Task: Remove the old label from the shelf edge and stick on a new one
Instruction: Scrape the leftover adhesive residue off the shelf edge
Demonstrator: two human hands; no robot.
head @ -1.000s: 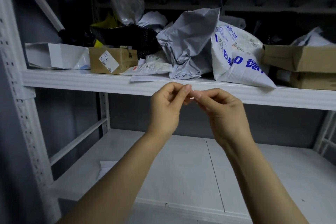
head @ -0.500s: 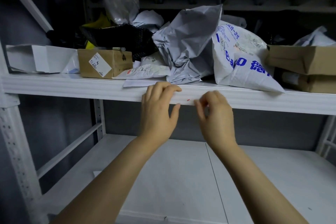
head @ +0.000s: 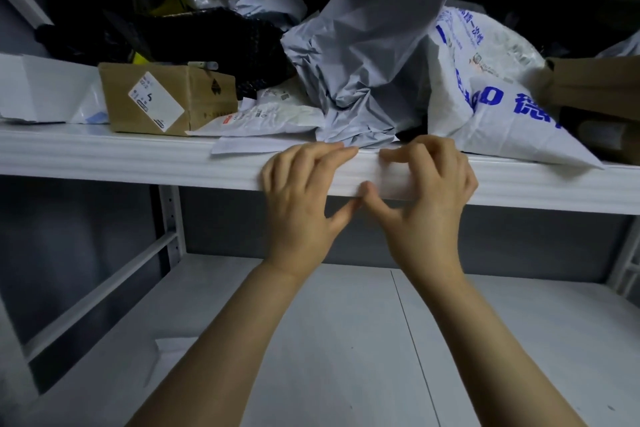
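The left grip and the right grip sit side by side on the white metal front edge of the upper shelf. The left grip's fingers lie fairly flat over the top lip of the edge. The right grip's fingers are arched, with their tips on the same lip. Both thumbs reach down to the lower rim and touch tip to tip between the two grips. Neither grip is wrapped round anything; both press on the edge.

The bit of edge framed by fingers and thumbs looks a shade brighter than the rest. Whether that is the white label or only glare, I cannot tell.

Just behind the left grip's fingertips a flat white paper envelope hangs slightly over the lip. Directly behind both grips stands a crumpled grey plastic mailer bag. Behind and to the right of the right grip leans a white plastic bag with blue print, and further right is a stack of brown cardboard boxes. Well to the left of the left grip sits a small brown cardboard box with a white sticker, with a black bag behind it. Below both grips and forearms lies the white lower shelf.
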